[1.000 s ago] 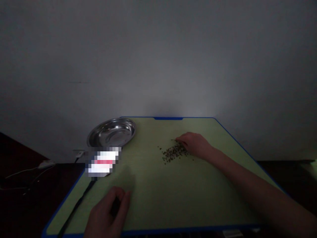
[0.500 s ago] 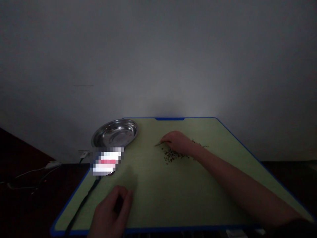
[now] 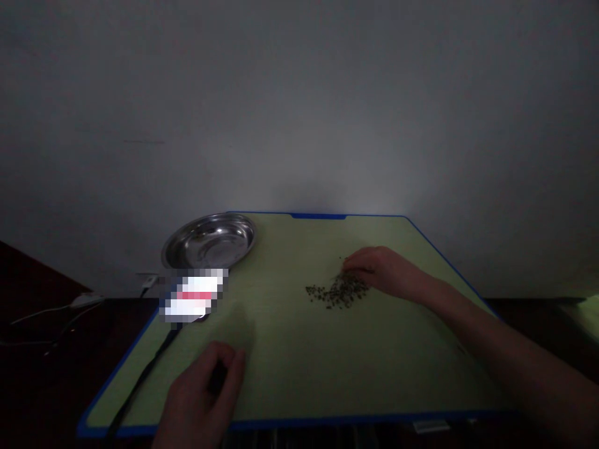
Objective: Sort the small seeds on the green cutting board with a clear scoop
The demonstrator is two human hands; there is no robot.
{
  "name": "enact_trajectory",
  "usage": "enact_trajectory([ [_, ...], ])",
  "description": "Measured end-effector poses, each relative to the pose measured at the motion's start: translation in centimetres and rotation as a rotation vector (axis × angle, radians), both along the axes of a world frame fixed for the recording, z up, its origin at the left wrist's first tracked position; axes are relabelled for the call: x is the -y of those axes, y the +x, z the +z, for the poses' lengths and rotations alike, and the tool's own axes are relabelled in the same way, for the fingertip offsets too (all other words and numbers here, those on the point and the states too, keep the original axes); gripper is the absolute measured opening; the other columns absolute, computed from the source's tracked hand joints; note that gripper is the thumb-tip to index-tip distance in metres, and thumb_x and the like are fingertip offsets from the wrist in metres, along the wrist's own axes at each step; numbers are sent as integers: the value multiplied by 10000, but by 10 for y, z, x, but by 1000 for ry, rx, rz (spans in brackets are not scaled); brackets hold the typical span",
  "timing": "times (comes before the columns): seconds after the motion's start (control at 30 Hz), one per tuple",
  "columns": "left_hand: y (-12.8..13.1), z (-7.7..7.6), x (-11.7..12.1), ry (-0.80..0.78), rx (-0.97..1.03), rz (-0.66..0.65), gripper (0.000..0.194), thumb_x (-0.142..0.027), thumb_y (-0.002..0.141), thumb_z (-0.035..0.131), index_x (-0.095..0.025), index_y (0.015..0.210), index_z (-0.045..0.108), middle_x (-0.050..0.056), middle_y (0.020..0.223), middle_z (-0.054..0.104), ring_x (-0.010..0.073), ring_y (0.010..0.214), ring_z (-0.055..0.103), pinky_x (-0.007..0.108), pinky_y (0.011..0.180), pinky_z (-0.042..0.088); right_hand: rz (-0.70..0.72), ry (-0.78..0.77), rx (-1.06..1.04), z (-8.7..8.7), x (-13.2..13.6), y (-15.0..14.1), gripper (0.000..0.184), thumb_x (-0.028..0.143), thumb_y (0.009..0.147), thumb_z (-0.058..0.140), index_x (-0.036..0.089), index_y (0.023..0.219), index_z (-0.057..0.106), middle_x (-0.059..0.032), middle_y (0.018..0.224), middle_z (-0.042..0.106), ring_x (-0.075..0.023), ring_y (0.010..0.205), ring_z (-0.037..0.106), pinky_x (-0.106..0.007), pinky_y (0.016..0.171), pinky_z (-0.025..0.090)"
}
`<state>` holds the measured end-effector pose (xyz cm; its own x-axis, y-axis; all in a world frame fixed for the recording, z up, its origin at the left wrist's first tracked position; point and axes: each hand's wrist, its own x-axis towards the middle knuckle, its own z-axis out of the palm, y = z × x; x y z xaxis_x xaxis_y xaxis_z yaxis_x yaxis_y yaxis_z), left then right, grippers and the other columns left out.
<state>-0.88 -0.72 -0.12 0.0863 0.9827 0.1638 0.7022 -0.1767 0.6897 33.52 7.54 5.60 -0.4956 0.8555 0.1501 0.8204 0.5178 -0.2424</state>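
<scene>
while the right hand [image 3: 386, 271] bends down over the green board [image 3: 290, 362], its fingers draw in close together; a grey blur sits right at their tips, and i can't tell whether they pinch something thin or nothing at all. the small dark bits [image 3: 344, 294] lie in a loose, uneven heap just under those fingertips and spread nearside and leftward of them, with a couple of strays just beyond. the left hand [image 3: 201, 393] stays out of the heap, its fingers loosely curled and the thumb near the forefinger; i can't see what, if anything, is in the dark hollow between. past the left fingers, a bright pixelated item [image 3: 194, 296] lies near the board's edge, and a shiny metal bowl [image 3: 213, 246] is farther off, behind it. a dark strap [image 3: 145, 377] runs down left of the left fingers.
</scene>
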Motion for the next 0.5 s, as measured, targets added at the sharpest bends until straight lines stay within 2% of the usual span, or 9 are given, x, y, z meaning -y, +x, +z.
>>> enact_trajectory([
  [0.1, 2, 2, 0, -16, -1, 7, 339, -491, 908, 464, -235, 694, 525, -30, 610, 588, 163, 565, 587, 267, 539, 453, -67, 70, -12, 6, -1, -4, 307, 166, 923, 499, 216, 1117, 731, -68, 1034, 758, -203, 940, 686, -327, 830, 500],
  [0.23, 3, 4, -1, -9, -12, 18, 337, -491, 894, 478, -236, 679, 522, -30, 602, 592, 162, 559, 591, 264, 534, 453, -116, 107, 38, 9, -7, -25, 320, 162, 906, 517, 210, 1151, 718, -73, 1087, 757, -209, 941, 694, -319, 816, 504],
  [0.33, 4, 5, -2, 32, -12, 20, 326, -487, 870, 496, -235, 666, 528, -28, 591, 597, 161, 543, 593, 258, 517, 454, -86, 106, 69, 6, -12, -48, 314, 149, 908, 507, 225, 1115, 731, -68, 1074, 759, -213, 941, 686, -319, 810, 489],
  [0.5, 4, 5, -3, 84, -14, 16, 331, -481, 861, 497, -234, 642, 526, -29, 556, 582, 152, 485, 567, 248, 465, 436, 19, 87, 120, -5, -12, -72, 255, 102, 883, 526, 211, 943, 748, -67, 919, 763, -214, 879, 674, -303, 742, 458],
])
